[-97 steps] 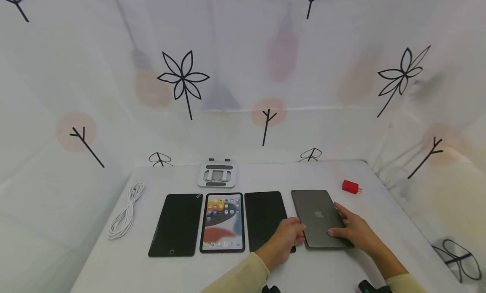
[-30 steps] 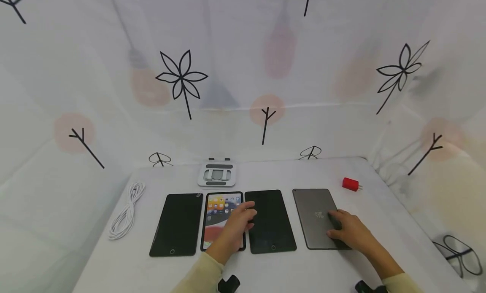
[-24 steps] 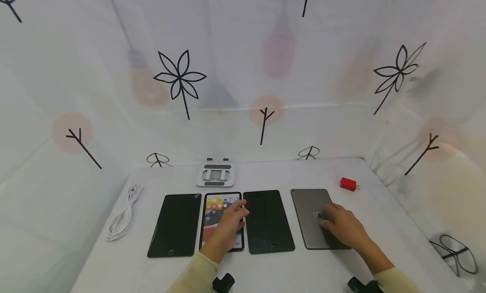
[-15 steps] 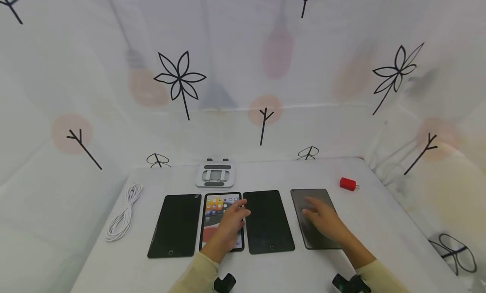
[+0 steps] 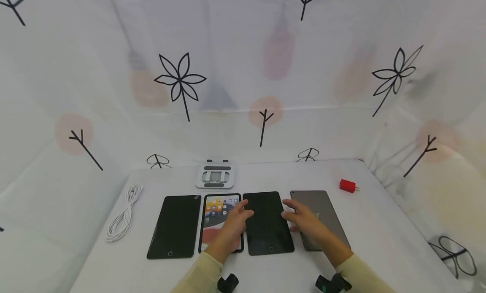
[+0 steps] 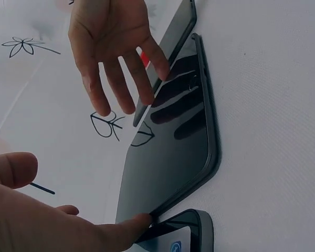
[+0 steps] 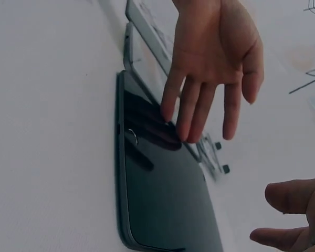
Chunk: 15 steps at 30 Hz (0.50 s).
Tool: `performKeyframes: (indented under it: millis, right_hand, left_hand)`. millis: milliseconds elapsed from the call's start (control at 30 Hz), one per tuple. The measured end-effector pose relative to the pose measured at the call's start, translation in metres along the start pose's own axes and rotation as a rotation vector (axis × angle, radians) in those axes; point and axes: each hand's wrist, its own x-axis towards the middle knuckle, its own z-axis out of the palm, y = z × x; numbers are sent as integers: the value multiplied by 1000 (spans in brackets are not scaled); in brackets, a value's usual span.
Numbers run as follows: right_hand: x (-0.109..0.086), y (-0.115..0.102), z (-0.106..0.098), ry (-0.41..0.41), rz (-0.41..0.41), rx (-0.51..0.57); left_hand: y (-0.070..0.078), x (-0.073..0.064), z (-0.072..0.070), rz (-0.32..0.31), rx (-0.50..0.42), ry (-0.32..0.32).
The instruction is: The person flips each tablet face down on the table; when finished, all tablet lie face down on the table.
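Note:
A black-screened tablet (image 5: 267, 225) with a home button lies flat between my two hands. My left hand (image 5: 230, 229) hovers at its left edge, overlapping the lit tablet (image 5: 213, 234) beside it; in the left wrist view a fingertip of my left hand (image 6: 94, 226) is right at the black tablet's edge. My right hand (image 5: 305, 223) is at the right edge, over part of a grey tablet (image 5: 330, 213) lying face down. The right wrist view has my left hand (image 7: 205, 52) above the dark screen (image 7: 168, 194), fingers extended. Neither hand grips anything.
Another dark tablet (image 5: 175, 227) lies at the row's left end. A coiled white cable (image 5: 125, 213) is at the table's left side. A white stand (image 5: 215, 175) sits at the back, and a red plug adapter (image 5: 348, 186) lies at the right.
My left hand has moved left from the grey tablet to the black tablet's left edge. My right hand has left the grey tablet's right side and moved left to the black tablet's right edge.

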Motion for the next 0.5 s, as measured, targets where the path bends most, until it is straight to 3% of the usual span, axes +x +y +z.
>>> performKeyframes:
  millis: [500]
  right_hand:
    - [8, 2, 0, 10, 45, 128]
  left_hand:
    - [-4, 4, 5, 42, -58, -49]
